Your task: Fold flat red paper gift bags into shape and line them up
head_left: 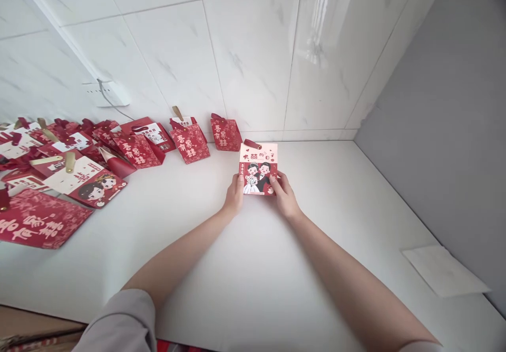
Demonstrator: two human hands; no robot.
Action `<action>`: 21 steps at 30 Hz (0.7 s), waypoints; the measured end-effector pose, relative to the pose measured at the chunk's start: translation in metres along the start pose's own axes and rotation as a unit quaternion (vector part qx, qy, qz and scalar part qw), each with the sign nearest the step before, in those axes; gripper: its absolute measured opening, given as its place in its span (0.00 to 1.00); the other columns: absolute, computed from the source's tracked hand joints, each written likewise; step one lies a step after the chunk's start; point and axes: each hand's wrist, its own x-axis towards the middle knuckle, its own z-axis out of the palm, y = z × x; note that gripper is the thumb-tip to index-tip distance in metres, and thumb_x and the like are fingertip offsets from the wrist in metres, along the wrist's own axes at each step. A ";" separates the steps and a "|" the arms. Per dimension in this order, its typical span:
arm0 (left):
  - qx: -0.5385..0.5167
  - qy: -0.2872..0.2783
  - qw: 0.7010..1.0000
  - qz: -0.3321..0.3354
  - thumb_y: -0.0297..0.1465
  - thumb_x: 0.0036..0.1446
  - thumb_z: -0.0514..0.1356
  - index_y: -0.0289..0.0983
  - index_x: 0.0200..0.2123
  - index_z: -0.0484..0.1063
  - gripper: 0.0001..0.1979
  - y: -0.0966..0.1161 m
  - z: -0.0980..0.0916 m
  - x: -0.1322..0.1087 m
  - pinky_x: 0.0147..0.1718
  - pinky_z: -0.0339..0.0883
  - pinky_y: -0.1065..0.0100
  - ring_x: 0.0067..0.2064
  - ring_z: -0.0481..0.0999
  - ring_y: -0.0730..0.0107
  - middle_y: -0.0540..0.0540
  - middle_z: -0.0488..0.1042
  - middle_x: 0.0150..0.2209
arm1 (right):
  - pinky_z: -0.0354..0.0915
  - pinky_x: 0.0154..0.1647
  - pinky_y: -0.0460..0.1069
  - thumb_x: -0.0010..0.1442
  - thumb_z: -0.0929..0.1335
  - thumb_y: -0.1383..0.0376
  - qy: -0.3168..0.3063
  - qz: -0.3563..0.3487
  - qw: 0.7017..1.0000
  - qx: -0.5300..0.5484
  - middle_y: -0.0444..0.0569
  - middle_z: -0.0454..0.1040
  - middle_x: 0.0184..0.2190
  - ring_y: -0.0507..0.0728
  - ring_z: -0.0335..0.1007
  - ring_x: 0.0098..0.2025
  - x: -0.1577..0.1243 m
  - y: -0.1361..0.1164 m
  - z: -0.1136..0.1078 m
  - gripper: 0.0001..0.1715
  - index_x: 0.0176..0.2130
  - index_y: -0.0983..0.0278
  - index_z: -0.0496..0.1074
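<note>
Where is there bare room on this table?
Free: the tabletop right of the held favor box, up to the grey wall and white paper; also between both forearms. Crowded: the left, with red favor boxes.

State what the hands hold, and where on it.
A small cartoon-couple gift box: left hand grips its lower left edge, right hand its lower right edge.

upright red-and-pink gift box (258,168) on counter
</note>
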 end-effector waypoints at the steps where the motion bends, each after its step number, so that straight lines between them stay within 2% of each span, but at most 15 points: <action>1: 0.008 -0.014 1.000 0.005 0.57 0.65 0.47 0.39 0.56 0.67 0.32 0.004 0.003 -0.002 0.55 0.68 0.59 0.56 0.75 0.56 0.40 0.75 0.56 | 0.65 0.63 0.59 0.62 0.65 0.42 0.024 -0.006 1.000 -0.011 0.51 0.73 0.60 0.62 0.72 0.59 0.001 0.000 0.000 0.37 0.63 0.56 0.62; 4: 0.000 -0.052 0.998 0.019 0.55 0.66 0.46 0.39 0.62 0.63 0.33 0.012 0.002 -0.003 0.59 0.65 0.60 0.61 0.72 0.57 0.40 0.71 0.62 | 0.61 0.67 0.59 0.65 0.62 0.41 0.036 -0.033 0.997 -0.057 0.47 0.72 0.62 0.61 0.68 0.62 0.003 -0.002 -0.002 0.35 0.63 0.54 0.64; 8: -0.032 -0.096 0.995 -0.009 0.52 0.65 0.53 0.40 0.64 0.61 0.32 0.013 -0.008 -0.004 0.62 0.62 0.59 0.62 0.71 0.57 0.42 0.70 0.62 | 0.61 0.67 0.59 0.65 0.63 0.43 -0.022 -0.027 0.998 -0.054 0.47 0.71 0.63 0.62 0.68 0.64 -0.002 -0.010 -0.012 0.35 0.64 0.55 0.64; 12: -0.061 -0.141 0.988 -0.019 0.52 0.62 0.57 0.40 0.63 0.63 0.32 0.012 -0.015 -0.006 0.59 0.66 0.57 0.59 0.74 0.56 0.42 0.73 0.60 | 0.66 0.64 0.59 0.64 0.67 0.47 -0.099 -0.016 0.995 0.018 0.48 0.70 0.63 0.62 0.70 0.62 -0.013 -0.013 -0.024 0.38 0.67 0.53 0.59; 14: -0.068 -0.144 0.987 -0.017 0.51 0.62 0.57 0.39 0.61 0.65 0.31 0.012 -0.016 -0.006 0.57 0.68 0.57 0.57 0.75 0.56 0.41 0.75 0.57 | 0.67 0.63 0.59 0.64 0.68 0.48 -0.119 -0.012 0.992 0.036 0.49 0.71 0.62 0.62 0.71 0.61 -0.015 -0.013 -0.027 0.40 0.69 0.53 0.56; 16: -0.076 -0.133 0.988 -0.026 0.51 0.61 0.58 0.38 0.57 0.69 0.29 0.012 -0.016 -0.003 0.55 0.69 0.57 0.54 0.77 0.56 0.41 0.77 0.53 | 0.69 0.61 0.59 0.63 0.69 0.47 -0.102 -0.005 0.994 0.046 0.51 0.70 0.62 0.62 0.72 0.60 -0.015 -0.011 -0.028 0.44 0.70 0.51 0.51; 18: -0.096 -0.117 0.988 -0.037 0.52 0.60 0.60 0.37 0.51 0.71 0.27 0.011 -0.015 0.000 0.53 0.71 0.57 0.51 0.78 0.56 0.40 0.78 0.50 | 0.71 0.58 0.59 0.63 0.68 0.46 -0.058 -0.002 0.997 0.044 0.52 0.66 0.65 0.62 0.72 0.59 -0.014 -0.010 -0.028 0.46 0.70 0.49 0.46; 19: -0.113 -0.105 0.987 -0.042 0.51 0.59 0.61 0.37 0.50 0.71 0.26 0.010 -0.014 0.002 0.51 0.72 0.57 0.50 0.79 0.56 0.40 0.79 0.49 | 0.72 0.55 0.59 0.63 0.67 0.45 -0.036 -0.007 0.999 0.038 0.53 0.64 0.66 0.61 0.73 0.58 -0.014 -0.010 -0.029 0.44 0.69 0.49 0.47; 21: -0.151 -0.072 0.985 -0.053 0.51 0.57 0.63 0.39 0.50 0.68 0.26 0.008 -0.012 0.005 0.47 0.75 0.58 0.47 0.81 0.57 0.42 0.79 0.47 | 0.73 0.51 0.57 0.63 0.66 0.44 -0.014 -0.020 0.999 0.029 0.53 0.60 0.68 0.61 0.75 0.55 -0.012 -0.010 -0.029 0.34 0.62 0.50 0.56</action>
